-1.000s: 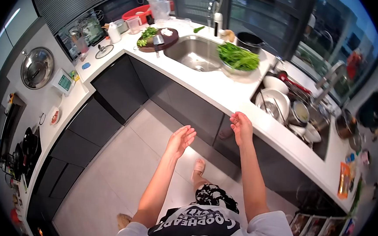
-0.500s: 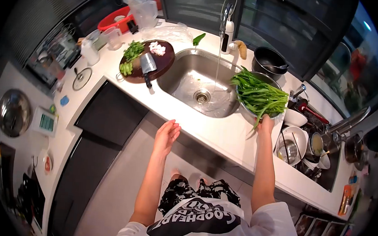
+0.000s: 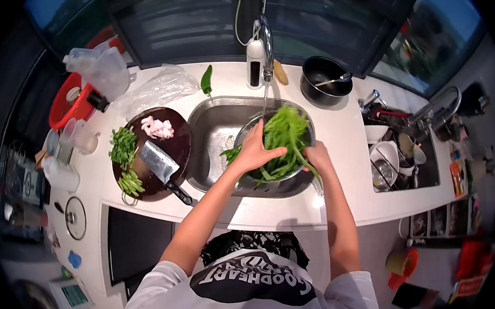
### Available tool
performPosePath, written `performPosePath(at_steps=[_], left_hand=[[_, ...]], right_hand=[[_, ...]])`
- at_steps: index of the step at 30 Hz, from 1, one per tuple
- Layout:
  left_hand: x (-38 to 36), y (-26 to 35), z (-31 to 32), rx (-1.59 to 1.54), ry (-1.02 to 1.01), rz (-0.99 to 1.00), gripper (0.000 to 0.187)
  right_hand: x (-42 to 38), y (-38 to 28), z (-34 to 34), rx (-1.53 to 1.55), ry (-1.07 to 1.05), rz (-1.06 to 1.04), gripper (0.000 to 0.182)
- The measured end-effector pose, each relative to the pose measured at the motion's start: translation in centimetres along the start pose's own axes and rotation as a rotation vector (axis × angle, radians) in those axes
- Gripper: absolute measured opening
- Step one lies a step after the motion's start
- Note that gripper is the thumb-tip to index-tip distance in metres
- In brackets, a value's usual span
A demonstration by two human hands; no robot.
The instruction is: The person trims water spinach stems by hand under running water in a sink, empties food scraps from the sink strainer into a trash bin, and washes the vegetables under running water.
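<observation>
Head view: the left hand [image 3: 255, 153], thumb spread wide, touches the greens [image 3: 286, 131] in the bowl [image 3: 249, 133] over the sink [image 3: 209, 137]; the right hand [image 3: 317, 156] is beside them, its grip I can't tell.

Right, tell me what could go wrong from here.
The leafy greens spill past the rim of the bowl, so some could drop into the sink. The tap is running above the bowl, so water may splash or overflow. The cleaver's handle juts off the round board near the left forearm, which might knock it.
</observation>
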State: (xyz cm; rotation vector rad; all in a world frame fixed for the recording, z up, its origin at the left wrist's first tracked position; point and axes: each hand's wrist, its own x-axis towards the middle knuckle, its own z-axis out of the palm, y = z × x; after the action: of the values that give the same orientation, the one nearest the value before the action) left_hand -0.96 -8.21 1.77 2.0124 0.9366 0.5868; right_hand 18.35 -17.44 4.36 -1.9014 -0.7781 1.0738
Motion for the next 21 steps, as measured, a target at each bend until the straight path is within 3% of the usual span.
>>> performPosePath(at_steps=[3,6,8,10,13,14,18,19,21], left_hand=[[1.6,-3.3,2.5,0.168,-0.102,-0.269,0.133],[3.5,-12.6,8.2,-0.030,0.078,-0.080,0.115],[3.7,-14.4,10.5,-0.114,0.154,-0.179,0.101],[3.7,-13.6,11.3,-0.322,0.324,-0.178,0.092],[3.1,-10.5,10.0,-0.197,0.384,-0.343,0.078],[3.9,-12.0,11.0,-0.200,0.349,-0.354,0.065],[3.9,-11.1,7.4,-0.334,0.210,-0.441,0.048],[3.9,-10.6,6.1,-0.263,0.199,-0.598,0.050],[3.9,-15.3,7.1,-0.430,0.353,-0.540,0.056]], right_hand=[[0.1,-3.7,4.2,-0.275,0.056,-0.026,0.030],[1.8,-3.8,9.0,-0.586,0.164,-0.128,0.036],[1.7,-3.6,10.4,-0.697,0.211,-0.190,0.041],[1.9,-3.3,10.9,-0.681,0.202,-0.170,0.044],[2.0,-3.2,10.4,-0.735,0.151,-0.166,0.048],[2.6,-2.6,9.8,-0.753,0.184,-0.140,0.049],[6.3,1.2,7.8,-0.893,0.351,-0.134,0.055],[6.8,2.3,7.6,-0.944,0.396,-0.147,0.057],[7.4,3.4,7.2,-1.074,0.488,-0.172,0.059]])
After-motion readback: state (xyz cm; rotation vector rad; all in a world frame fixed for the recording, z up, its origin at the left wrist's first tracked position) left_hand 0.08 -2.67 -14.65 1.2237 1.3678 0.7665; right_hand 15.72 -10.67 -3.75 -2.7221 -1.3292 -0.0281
